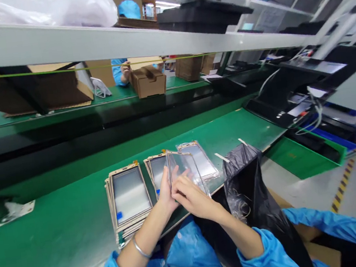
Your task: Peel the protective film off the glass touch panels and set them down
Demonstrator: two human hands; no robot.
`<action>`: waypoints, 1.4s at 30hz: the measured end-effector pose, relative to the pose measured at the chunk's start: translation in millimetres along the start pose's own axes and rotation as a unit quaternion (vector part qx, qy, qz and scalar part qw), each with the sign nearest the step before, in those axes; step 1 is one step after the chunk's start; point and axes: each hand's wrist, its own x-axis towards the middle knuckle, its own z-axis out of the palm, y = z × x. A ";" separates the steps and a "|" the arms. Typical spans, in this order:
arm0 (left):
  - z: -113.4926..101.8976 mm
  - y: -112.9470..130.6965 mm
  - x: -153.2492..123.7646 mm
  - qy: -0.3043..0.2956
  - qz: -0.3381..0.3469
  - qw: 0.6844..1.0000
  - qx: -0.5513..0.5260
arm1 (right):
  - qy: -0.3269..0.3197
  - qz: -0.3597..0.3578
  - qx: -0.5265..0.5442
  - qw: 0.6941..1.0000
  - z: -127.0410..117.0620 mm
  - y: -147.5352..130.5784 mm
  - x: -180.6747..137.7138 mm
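A clear rectangular touch panel [187, 167] with a thin brownish border is tilted up above the bench. My left hand [165, 192] supports it from behind and along its left edge, and some fingers show through the clear sheet. In front of the panel, my right hand [189, 193] is closed, thumb and index finger pinched at the panel's lower left edge; whatever is between them is too small to make out. Behind the panel lies a partly covered stack of screen panels [158, 169]. Another stack of framed panels [132, 194], with a blue tab, lies to the left.
More panels [199, 159] lie at the right on the green bench [62, 227]. A black bag [243, 164] taped to the bench edge holds clear film. Beyond stand a cardboard box [148, 81] and a co-worker's hand [125, 71]. A white shelf [119, 38] crosses overhead. A blue sleeve [337, 222] shows right.
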 end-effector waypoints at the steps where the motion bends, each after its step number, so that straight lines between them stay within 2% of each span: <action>1: -2.7 4.3 -8.8 -0.005 0.003 1.000 -0.023 | -0.031 -0.022 -0.005 0.999 -0.2 -5.6 -0.4; 4: -10.0 19.0 -32.6 -0.006 0.017 0.997 -0.075 | -0.078 -0.084 -0.055 0.992 -3.0 -14.8 0.9; 9: -14.6 38.0 -55.8 0.023 0.075 0.990 -0.117 | -0.018 -0.181 -0.162 0.970 5.1 -25.5 10.3; 14: -14.5 41.7 -68.4 0.060 0.143 0.980 -0.124 | 0.026 -0.232 -0.213 0.949 18.4 -33.5 16.1; 18: -16.3 43.3 -73.0 0.086 0.169 0.974 -0.126 | 0.017 -0.237 -0.232 0.943 20.8 -36.7 18.2; 24: -19.8 44.9 -74.5 0.106 0.193 0.968 -0.121 | -0.019 -0.215 -0.212 0.953 24.1 -41.3 22.4; 29: -19.6 44.8 -78.2 0.099 0.213 0.964 -0.121 | -0.018 -0.216 -0.228 0.949 27.9 -45.1 23.9; 36: -20.0 45.8 -80.0 0.103 0.229 0.961 -0.119 | -0.001 -0.260 -0.266 0.928 24.9 -56.1 27.9; 42: -19.7 44.5 -79.4 0.109 0.231 0.961 -0.107 | 0.015 -0.230 -0.256 0.939 28.8 -61.1 28.6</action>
